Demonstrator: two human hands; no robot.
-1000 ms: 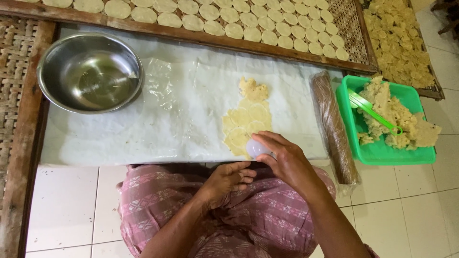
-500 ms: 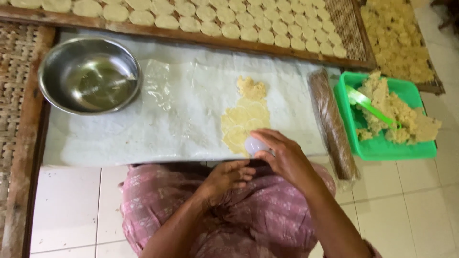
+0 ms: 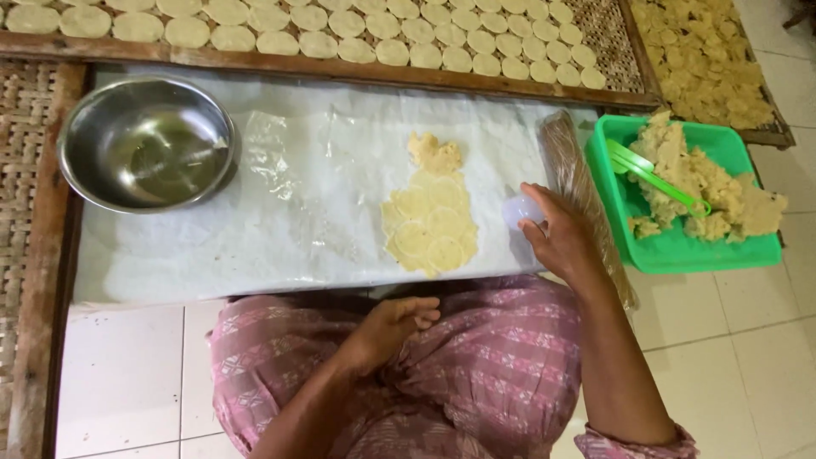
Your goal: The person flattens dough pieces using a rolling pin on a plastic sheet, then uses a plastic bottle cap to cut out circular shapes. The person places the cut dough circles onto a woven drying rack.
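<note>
— Where is the dough lying, and which way is it running?

— The dough sheet is lying on the white board, right of its middle. Its long axis is running away from the person, toward the rack of discs; round cuts are showing in the near part, and a ragged lump is sitting at the far end.

— What is the right hand doing?

— The right hand is hovering over the board's right edge, just right of the dough and beside the wrapped roller. Its fingers are curling around a small clear round cutter, gripping it. The forearm is reaching up from the lower right, wrist slightly bent.

— And the left?

— The left hand is resting on the lap, on the pink cloth, fingers loosely curled, holding nothing.

— What is differing from a second ago?

— The right hand was pressing the cutter at the dough's near edge; now it is off the dough, moved to the right. The left hand is staying on the lap.

— What else is around?

— A steel bowl is sitting at the board's left end. A green tray with more dough and a green tool is sitting on the floor to the right.
</note>
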